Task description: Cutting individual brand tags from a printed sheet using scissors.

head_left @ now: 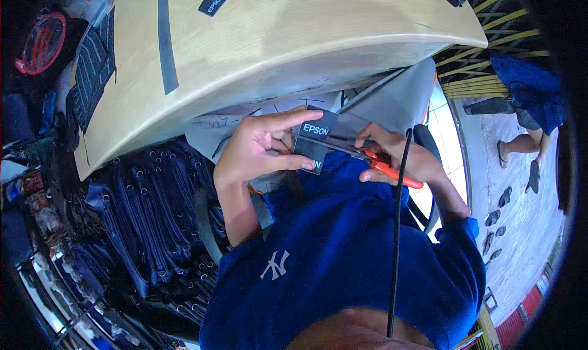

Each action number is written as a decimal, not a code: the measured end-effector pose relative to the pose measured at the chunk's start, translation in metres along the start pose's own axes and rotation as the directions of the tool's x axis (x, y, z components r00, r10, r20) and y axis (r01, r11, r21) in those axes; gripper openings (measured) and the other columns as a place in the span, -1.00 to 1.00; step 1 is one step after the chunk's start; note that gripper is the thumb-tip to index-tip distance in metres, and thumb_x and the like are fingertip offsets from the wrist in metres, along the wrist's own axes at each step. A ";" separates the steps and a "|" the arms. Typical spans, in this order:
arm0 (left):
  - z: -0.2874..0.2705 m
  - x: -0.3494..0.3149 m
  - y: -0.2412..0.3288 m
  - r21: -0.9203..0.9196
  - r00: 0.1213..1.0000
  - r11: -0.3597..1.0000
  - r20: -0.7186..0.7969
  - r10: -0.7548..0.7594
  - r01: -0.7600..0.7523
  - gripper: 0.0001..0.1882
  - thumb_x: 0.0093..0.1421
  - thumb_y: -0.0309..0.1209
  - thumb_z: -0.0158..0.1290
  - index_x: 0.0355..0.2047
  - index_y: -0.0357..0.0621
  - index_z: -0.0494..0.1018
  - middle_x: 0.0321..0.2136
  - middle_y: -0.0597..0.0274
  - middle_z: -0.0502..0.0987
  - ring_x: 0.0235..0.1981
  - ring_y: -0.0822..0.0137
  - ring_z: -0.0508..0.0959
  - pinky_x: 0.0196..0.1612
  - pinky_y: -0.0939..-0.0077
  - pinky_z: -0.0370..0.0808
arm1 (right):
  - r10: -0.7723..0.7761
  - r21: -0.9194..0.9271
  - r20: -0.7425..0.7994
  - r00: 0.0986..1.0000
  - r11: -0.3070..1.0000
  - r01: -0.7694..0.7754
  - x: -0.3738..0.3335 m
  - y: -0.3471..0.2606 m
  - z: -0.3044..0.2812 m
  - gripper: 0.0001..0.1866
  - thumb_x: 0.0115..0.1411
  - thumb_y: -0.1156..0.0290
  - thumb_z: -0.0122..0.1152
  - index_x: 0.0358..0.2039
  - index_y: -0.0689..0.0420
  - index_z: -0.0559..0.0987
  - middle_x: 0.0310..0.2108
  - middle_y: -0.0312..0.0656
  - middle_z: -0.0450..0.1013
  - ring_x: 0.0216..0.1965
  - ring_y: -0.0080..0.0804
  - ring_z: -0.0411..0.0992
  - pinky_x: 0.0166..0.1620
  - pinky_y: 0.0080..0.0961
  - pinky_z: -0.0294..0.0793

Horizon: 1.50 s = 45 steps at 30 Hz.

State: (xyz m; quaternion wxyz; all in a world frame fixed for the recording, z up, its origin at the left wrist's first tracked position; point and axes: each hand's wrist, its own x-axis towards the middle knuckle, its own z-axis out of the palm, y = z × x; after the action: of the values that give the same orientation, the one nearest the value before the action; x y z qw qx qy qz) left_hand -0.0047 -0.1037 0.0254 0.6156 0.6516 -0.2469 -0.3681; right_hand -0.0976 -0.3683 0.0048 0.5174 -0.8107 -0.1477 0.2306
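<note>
My left hand [252, 146] is closed, thumb and fingers pinching a black fabric label strip [309, 118] with pale printing. In my right hand [416, 159] is a pair of scissors [392, 169] with orange handles, my fingers wrapped around the grips. Their metal blades reach left to the strip and lie across it, between one printed label above and another below. Whether the two labels are still joined there I cannot tell. Both hands are held over my lap, just in front of the table edge.
A curved wooden table [257, 44] bears a long dark strip [164, 41], loose black labels [214, 3] and a dark patterned sheet [98, 68]. Dark blue straps [147, 209] with metal rings hang at left. A black cord [399, 227] dangles before me. At right are a person [530, 105] and footwear [493, 217].
</note>
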 end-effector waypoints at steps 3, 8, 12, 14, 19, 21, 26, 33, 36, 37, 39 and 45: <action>-0.001 0.000 -0.003 -0.032 0.999 0.999 -0.013 -0.041 0.041 -0.32 -0.17 -0.71 0.28 0.05 -0.21 0.40 -0.58 0.39 0.48 -0.58 0.71 0.34 -0.54 0.80 0.27 | 0.083 -0.036 0.054 0.995 0.996 -0.081 0.002 -0.001 -0.002 -0.39 -0.01 -0.01 0.33 -0.17 0.16 0.30 -0.47 -0.05 0.41 -0.43 -0.17 0.43 -0.33 -0.33 0.36; -0.008 0.000 0.003 0.156 0.996 0.985 -0.040 0.077 -0.070 -0.31 -0.16 -0.70 0.28 0.06 -0.20 0.38 -0.68 0.51 0.36 -0.60 0.71 0.27 -0.51 0.82 0.25 | 0.072 -0.050 -0.011 0.997 0.996 -0.072 -0.001 0.005 -0.002 -0.38 -0.04 -0.03 0.34 -0.17 0.16 0.33 -0.42 -0.02 0.43 -0.35 -0.09 0.45 -0.26 -0.31 0.39; -0.019 0.001 0.024 0.133 0.983 0.991 -0.174 0.054 -0.031 -0.35 -0.13 -0.70 0.26 0.05 -0.20 0.40 -0.66 0.52 0.38 -0.60 0.72 0.30 -0.48 0.82 0.28 | 0.066 -0.051 -0.020 0.998 0.996 -0.067 -0.001 0.012 -0.001 -0.38 -0.05 -0.03 0.35 -0.18 0.17 0.34 -0.41 -0.02 0.43 -0.33 -0.08 0.45 -0.24 -0.31 0.40; -0.026 0.012 0.041 0.178 0.940 0.984 -0.337 0.058 0.003 -0.42 -0.09 -0.69 0.24 0.01 -0.20 0.43 -0.65 0.51 0.40 -0.60 0.71 0.34 -0.45 0.82 0.33 | 0.040 -0.015 -0.049 0.998 0.999 -0.040 -0.001 0.019 0.002 -0.39 -0.05 -0.02 0.36 -0.19 0.17 0.36 -0.40 -0.04 0.43 -0.31 -0.09 0.46 -0.22 -0.32 0.40; -0.064 0.057 0.074 0.431 0.860 0.902 -0.466 0.206 0.017 -0.59 -0.03 -0.60 0.23 -0.11 -0.18 0.50 -0.57 0.39 0.51 -0.59 0.68 0.39 -0.51 0.81 0.32 | 0.019 -0.030 -0.092 0.996 0.999 -0.022 -0.005 0.016 0.001 -0.41 -0.04 0.02 0.37 -0.20 0.19 0.35 -0.41 -0.06 0.43 -0.38 -0.19 0.46 -0.27 -0.36 0.42; -0.088 0.075 0.073 0.567 0.835 0.820 -0.412 0.364 -0.077 -0.62 -0.03 -0.52 0.24 -0.13 -0.16 0.51 -0.53 0.31 0.54 -0.56 0.64 0.42 -0.50 0.76 0.35 | 0.071 0.028 -0.077 0.995 0.997 -0.069 -0.006 0.011 0.000 -0.41 -0.04 0.02 0.38 -0.20 0.19 0.35 -0.42 -0.08 0.43 -0.38 -0.23 0.46 -0.27 -0.39 0.41; -0.148 0.110 0.062 0.803 0.797 0.595 -0.390 0.461 0.049 -0.59 -0.03 -0.42 0.23 -0.11 -0.12 0.50 -0.35 0.02 0.54 -0.38 0.28 0.52 -0.26 0.43 0.48 | 0.116 0.073 -0.107 0.987 0.991 -0.108 -0.015 0.009 -0.001 -0.42 -0.06 0.07 0.41 -0.21 0.19 0.35 -0.44 -0.17 0.42 -0.36 -0.39 0.43 -0.23 -0.45 0.40; -0.116 0.139 0.078 0.960 0.696 0.278 -0.176 0.696 -0.035 -0.56 0.06 -0.30 0.14 -0.09 -0.32 0.44 -0.04 -0.19 0.41 -0.02 -0.07 0.41 0.09 0.27 0.30 | 0.126 0.127 -0.191 0.974 0.987 -0.103 -0.018 0.021 0.001 -0.43 -0.01 0.12 0.38 -0.15 0.20 0.35 -0.34 -0.13 0.43 -0.28 -0.37 0.42 -0.19 -0.44 0.41; -0.095 0.155 0.079 0.970 0.720 0.180 -0.009 0.693 -0.161 -0.57 0.09 -0.30 0.10 -0.09 -0.37 0.42 -0.04 -0.18 0.42 -0.01 -0.06 0.42 0.08 0.28 0.32 | 0.111 0.139 -0.216 0.970 0.987 -0.082 -0.015 0.019 0.004 -0.45 0.00 0.17 0.38 -0.14 0.20 0.34 -0.38 -0.15 0.43 -0.34 -0.42 0.42 -0.23 -0.46 0.41; -0.088 0.160 0.077 0.969 0.703 0.171 0.003 0.711 -0.178 -0.61 0.11 -0.34 0.07 -0.13 -0.40 0.43 -0.07 -0.16 0.44 -0.03 -0.06 0.42 0.06 0.28 0.34 | 0.144 0.157 -0.212 0.967 0.981 -0.112 -0.013 0.013 0.003 -0.46 0.01 0.17 0.38 -0.15 0.19 0.34 -0.40 -0.16 0.43 -0.37 -0.45 0.41 -0.26 -0.48 0.40; -0.084 0.167 0.074 0.958 0.785 0.236 -0.021 0.620 -0.161 -0.61 0.12 -0.33 0.06 -0.11 -0.36 0.44 -0.06 -0.13 0.44 0.00 -0.03 0.41 0.08 0.29 0.32 | 0.168 0.170 -0.215 0.962 0.976 -0.133 -0.013 0.009 0.003 -0.49 0.02 0.22 0.37 -0.15 0.19 0.32 -0.49 -0.20 0.42 -0.44 -0.53 0.40 -0.31 -0.55 0.38; -0.077 0.160 0.067 0.885 0.827 0.405 -0.042 0.560 -0.229 -0.80 0.13 -0.53 0.01 -0.23 -0.30 0.50 -0.17 0.02 0.54 -0.12 0.08 0.52 -0.01 0.40 0.40 | 0.094 0.218 -0.389 0.917 0.976 -0.008 -0.015 0.012 0.007 -0.54 0.06 0.33 0.32 -0.14 0.20 0.30 -0.59 -0.27 0.40 -0.50 -0.59 0.37 -0.38 -0.61 0.33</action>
State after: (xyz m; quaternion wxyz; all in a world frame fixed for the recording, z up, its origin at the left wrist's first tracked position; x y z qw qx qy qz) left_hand 0.1618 -0.1886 0.0613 0.3163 0.8392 -0.4355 0.0771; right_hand -0.1137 -0.3748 -0.0053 0.6137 -0.7845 0.0068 0.0893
